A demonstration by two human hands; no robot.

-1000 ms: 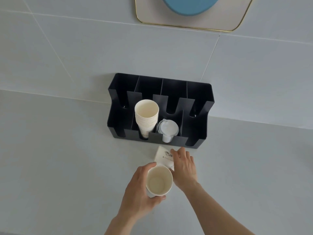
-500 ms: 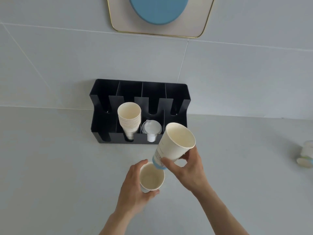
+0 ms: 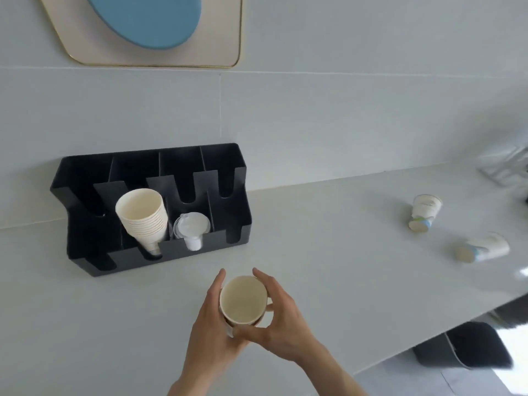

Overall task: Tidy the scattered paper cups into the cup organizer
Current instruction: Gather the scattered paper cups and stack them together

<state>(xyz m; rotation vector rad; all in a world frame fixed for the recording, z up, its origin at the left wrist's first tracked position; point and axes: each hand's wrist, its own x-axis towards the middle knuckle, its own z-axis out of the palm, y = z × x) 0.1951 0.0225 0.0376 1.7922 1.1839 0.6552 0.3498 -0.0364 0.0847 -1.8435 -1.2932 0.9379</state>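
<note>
Both hands hold nested white paper cups (image 3: pixel 243 300), mouth up, just above the counter in front of the black cup organizer (image 3: pixel 85 232). My left hand (image 3: pixel 213 332) wraps their left side and my right hand (image 3: pixel 281 318) cups the right side. In the organizer's second slot leans a stack of paper cups (image 3: pixel 143 215); the third slot holds clear lids (image 3: pixel 191 227). Two loose paper cups lie on their sides at the right, one (image 3: pixel 424 208) farther back and one (image 3: pixel 483 248) nearer the counter's edge.
The white counter (image 3: pixel 328 252) runs along a tiled wall and ends at a front edge on the right. A dark bin (image 3: pixel 468 347) stands on the floor below that edge. A wire rack (image 3: pixel 505 170) sits at the far right. A framed blue panel (image 3: pixel 148 27) hangs above.
My right hand has lowered the cup it had lifted into the cup in my left hand, and now both hands close round the pair. The view has swung right, showing two loose cups.
</note>
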